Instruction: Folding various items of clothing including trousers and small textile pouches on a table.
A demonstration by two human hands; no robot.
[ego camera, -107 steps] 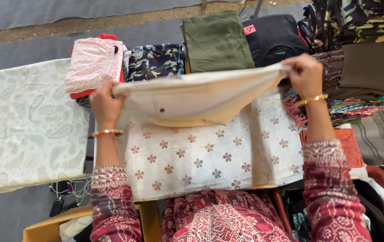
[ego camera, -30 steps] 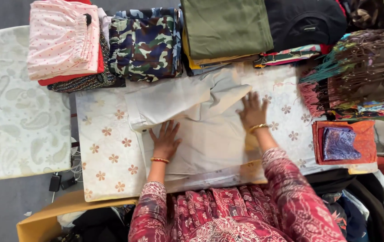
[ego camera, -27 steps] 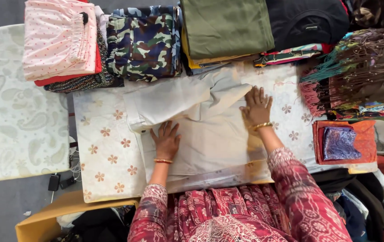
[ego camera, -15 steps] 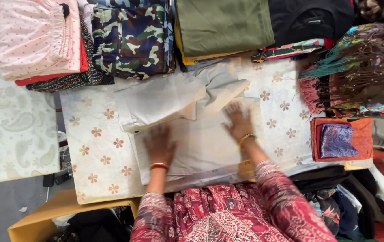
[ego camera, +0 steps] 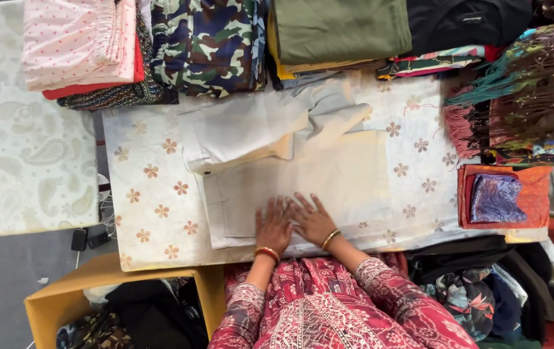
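A cream garment (ego camera: 290, 174) lies partly folded on a white cloth with brown flowers (ego camera: 147, 194). Its upper part is bunched toward the far side. My left hand (ego camera: 274, 225) and my right hand (ego camera: 312, 218) rest flat, side by side, on the garment's near edge, fingers spread. Neither hand grips anything. Both wrists carry bangles, and my sleeves are red patterned.
Folded stacks line the far edge: pink dotted (ego camera: 76, 39), camouflage (ego camera: 209, 42), olive (ego camera: 341, 29), black (ego camera: 467, 22). Fringed scarves (ego camera: 522, 90) and an orange cloth with a blue piece (ego camera: 500, 197) lie right. A yellow box (ego camera: 115, 284) stands near left, beside a pale paisley-covered surface (ego camera: 25, 155).
Both hands slid from the middle of the garment toward me and came together at its near edge. The camera view shifted slightly.
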